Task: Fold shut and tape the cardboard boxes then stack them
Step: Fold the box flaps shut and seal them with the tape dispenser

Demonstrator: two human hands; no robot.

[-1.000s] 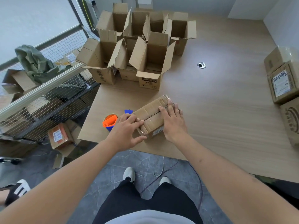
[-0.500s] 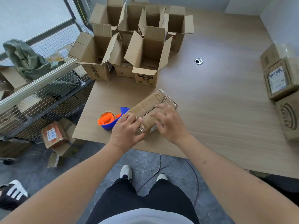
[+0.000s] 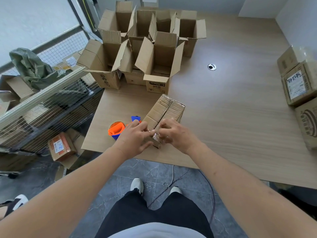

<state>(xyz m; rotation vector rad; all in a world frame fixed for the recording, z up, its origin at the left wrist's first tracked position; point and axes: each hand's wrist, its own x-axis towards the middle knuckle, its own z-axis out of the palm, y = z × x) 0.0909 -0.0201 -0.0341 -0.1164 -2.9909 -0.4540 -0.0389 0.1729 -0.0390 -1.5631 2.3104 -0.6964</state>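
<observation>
Since a second ago both hands have slid from the top of the closed cardboard box [image 3: 164, 114] down to its near end, and the box has turned so its seam runs more steeply up the frame. The left hand [image 3: 135, 140] and the right hand [image 3: 175, 133] now meet at the box's lower corner, fingers curled and pressing the shiny clear tape [image 3: 155, 135] down over the edge; whether either hand pinches the tape or merely presses it cannot be told. The box lies at centre frame on the wooden table [image 3: 231, 117], reaching up and to the right from the hands.

Just left of the left hand sits an orange and blue tape dispenser [image 3: 117, 130], partly hidden behind it.

A cluster of open cardboard boxes [image 3: 147, 48] stands at upper centre; the nearest has a dark printed label on its front flap, too small to read. At the right edge, taped boxes [image 3: 300, 83] are stacked, one bearing a white label with black handwritten scrawl, not legible, and the lower one a round printed emblem.
</observation>
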